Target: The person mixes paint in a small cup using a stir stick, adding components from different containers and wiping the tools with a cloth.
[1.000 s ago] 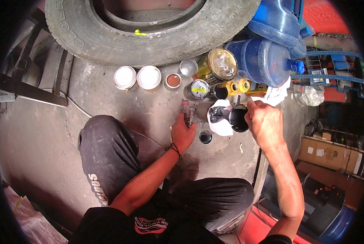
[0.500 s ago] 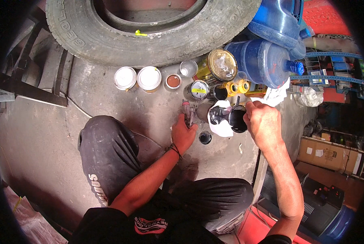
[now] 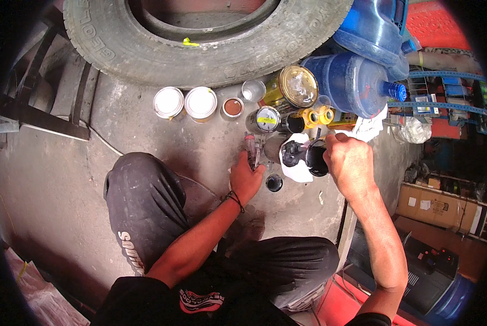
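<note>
My right hand (image 3: 351, 165) is closed on the right side of a cup of black paint (image 3: 315, 158), which is tilted to the left. The cup's mouth meets a white paper strainer (image 3: 296, 169) with a black pool of paint in it. A dark stick (image 3: 315, 136) shows at the cup's far rim. Beside the strainer, a grey container (image 3: 273, 148) is partly covered by the paper. My left hand (image 3: 247, 178) is wrapped round a spray gun (image 3: 250, 145) with red and metal parts. A small round lid with black in it (image 3: 274, 183) lies nearer to me.
Two white-lidded cans (image 3: 200, 103), a small can of brown paint (image 3: 232, 107), a clear cup (image 3: 252, 91), a grey can (image 3: 267, 119) and a large gold-lidded tin (image 3: 298, 87) stand beyond my hands. A big tyre (image 3: 200, 60) and blue water bottles (image 3: 346, 81) lie behind them.
My right hand and the paint cup have shifted very slightly left. My left hand stays where it was.
</note>
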`<move>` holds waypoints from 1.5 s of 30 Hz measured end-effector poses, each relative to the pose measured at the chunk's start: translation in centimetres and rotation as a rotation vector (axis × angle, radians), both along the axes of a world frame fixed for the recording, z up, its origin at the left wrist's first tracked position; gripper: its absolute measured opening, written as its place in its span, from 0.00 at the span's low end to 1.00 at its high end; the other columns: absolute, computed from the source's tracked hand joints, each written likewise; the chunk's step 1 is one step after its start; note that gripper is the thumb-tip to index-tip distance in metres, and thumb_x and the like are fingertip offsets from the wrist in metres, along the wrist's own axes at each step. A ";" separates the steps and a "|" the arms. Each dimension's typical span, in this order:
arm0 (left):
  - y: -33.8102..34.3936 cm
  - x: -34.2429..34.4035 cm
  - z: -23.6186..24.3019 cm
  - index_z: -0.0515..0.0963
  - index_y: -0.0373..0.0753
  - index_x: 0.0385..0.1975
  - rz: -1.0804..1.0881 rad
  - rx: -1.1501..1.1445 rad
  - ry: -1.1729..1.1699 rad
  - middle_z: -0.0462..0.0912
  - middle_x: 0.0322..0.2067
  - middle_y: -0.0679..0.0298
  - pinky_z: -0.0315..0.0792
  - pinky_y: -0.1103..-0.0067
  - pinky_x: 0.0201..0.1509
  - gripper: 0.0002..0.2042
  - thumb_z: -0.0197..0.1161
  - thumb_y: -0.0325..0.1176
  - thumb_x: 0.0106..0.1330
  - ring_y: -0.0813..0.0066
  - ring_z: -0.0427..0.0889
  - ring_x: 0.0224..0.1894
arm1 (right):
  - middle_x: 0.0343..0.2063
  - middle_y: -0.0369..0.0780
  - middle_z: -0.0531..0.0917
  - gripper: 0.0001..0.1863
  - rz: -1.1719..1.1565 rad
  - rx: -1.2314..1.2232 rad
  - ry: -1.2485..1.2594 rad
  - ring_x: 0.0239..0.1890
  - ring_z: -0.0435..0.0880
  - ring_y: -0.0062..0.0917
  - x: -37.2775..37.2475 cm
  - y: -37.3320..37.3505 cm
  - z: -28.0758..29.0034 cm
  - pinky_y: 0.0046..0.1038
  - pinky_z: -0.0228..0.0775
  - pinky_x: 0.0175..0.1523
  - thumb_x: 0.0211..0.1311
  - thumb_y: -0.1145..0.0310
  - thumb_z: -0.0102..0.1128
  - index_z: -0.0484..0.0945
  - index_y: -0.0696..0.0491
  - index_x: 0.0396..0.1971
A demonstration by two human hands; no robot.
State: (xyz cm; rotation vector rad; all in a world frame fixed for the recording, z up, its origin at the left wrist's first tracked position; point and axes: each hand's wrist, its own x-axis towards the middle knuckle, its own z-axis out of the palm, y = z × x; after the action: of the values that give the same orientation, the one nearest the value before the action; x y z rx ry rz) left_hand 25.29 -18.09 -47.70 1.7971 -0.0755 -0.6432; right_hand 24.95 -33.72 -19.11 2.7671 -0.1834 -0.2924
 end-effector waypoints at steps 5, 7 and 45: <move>0.0 -0.2 -0.2 0.74 0.36 0.56 0.030 0.014 -0.048 0.88 0.37 0.40 0.78 0.46 0.48 0.26 0.70 0.41 0.61 0.31 0.86 0.43 | 0.32 0.44 0.88 0.05 0.029 -0.035 0.016 0.35 0.93 0.38 0.3 0.3 -0.1 0.39 0.86 0.40 0.58 0.73 0.65 0.85 0.55 0.34; 0.1 -0.1 0.1 0.74 0.37 0.56 0.001 0.006 -0.003 0.88 0.38 0.40 0.78 0.46 0.49 0.26 0.70 0.41 0.61 0.31 0.86 0.44 | 0.32 0.44 0.89 0.05 0.025 -0.045 0.027 0.35 0.93 0.38 0.4 0.5 -0.1 0.39 0.86 0.40 0.58 0.73 0.65 0.85 0.55 0.34; -0.2 0.4 0.4 0.73 0.40 0.60 -0.028 0.094 0.100 0.87 0.41 0.39 0.76 0.45 0.54 0.30 0.72 0.44 0.58 0.32 0.83 0.49 | 0.30 0.45 0.90 0.03 0.056 -0.350 0.244 0.33 0.95 0.34 5.9 6.9 4.0 0.34 0.87 0.36 0.58 0.74 0.69 0.89 0.53 0.31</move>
State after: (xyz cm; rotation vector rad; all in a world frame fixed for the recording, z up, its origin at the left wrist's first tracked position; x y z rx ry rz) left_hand 25.65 -18.24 -47.34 1.8537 -0.0032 -0.7662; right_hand 30.85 -26.77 -15.09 2.3634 -0.0852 -0.5250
